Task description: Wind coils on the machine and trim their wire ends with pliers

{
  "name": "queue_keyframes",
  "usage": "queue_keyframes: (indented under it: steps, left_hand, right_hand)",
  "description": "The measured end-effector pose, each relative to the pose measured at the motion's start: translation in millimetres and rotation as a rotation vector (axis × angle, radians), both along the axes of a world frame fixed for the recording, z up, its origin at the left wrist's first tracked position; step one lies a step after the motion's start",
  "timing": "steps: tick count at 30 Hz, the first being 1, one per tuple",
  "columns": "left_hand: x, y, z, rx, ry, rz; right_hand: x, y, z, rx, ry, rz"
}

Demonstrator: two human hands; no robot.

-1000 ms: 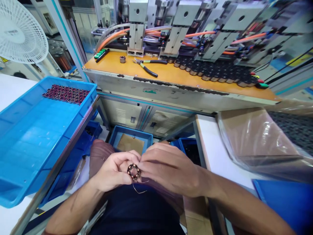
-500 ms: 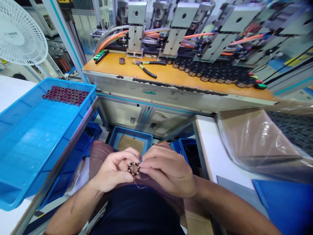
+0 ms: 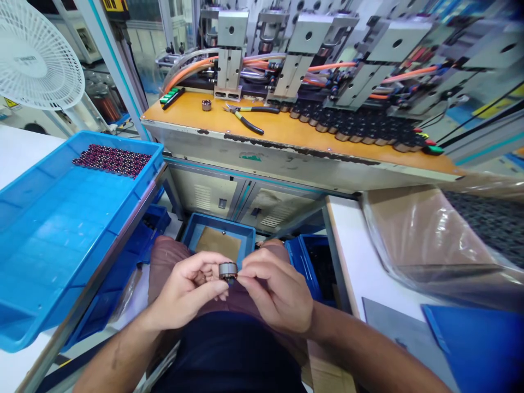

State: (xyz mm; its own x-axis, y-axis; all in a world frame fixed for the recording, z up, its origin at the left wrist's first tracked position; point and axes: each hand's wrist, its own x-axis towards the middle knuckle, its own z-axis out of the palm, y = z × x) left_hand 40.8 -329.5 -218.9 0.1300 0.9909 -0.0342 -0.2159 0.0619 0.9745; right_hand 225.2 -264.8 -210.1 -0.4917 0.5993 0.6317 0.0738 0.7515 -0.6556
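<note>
Above my lap, my left hand (image 3: 190,286) grips a small wound motor stator (image 3: 227,269) between thumb and fingers. Its grey, ring-shaped side faces me, and dark slots with copper show along the lower edge. My right hand (image 3: 276,286) is closed in a pinch at the stator's right edge, thumb and forefinger together. Whether a thin wire end or only the rim is between those fingertips is too small to make out. Ahead on the orange bench stand another single stator (image 3: 206,105) and a pair of cutting pliers (image 3: 249,117) with black and yellow handles.
On the left lies a blue tray (image 3: 135,202) with many small wound parts (image 3: 112,160) at its far end. Machine fixtures (image 3: 229,60) and rows of dark parts (image 3: 347,123) line the bench. A blue bin (image 3: 249,232) sits below; a plastic-lined carton (image 3: 429,229) is at right.
The stator has been turned from showing its open ring face to showing its side. Both hands remain together over the lap, and the loose wire below it is no longer visible.
</note>
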Motion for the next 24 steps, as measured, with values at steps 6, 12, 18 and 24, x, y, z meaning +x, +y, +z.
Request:
queue_keyframes:
  steps: [6, 12, 18, 24]
  left_hand:
    - [6.4, 1.2, -4.7, 0.136, -0.175, 0.043]
    - [8.8, 2.8, -9.2, 0.252, -0.399, -0.002]
    - [8.9, 4.4, -15.4, 0.006, -0.507, -0.103]
    - [7.0, 2.6, -16.4, -0.15, -0.329, -0.191]
  right_hand:
    - [-3.5, -4.3, 0.5, 0.025, -0.002, -0.11]
    - [-0.3, -5.2, 0.9, -0.037, 0.044, -0.068]
    - [2.9, -4.5, 2.0, 0.149, 0.017, 0.01]
    - [0.7, -1.2, -1.6, 0.288, -0.07, -0.027]
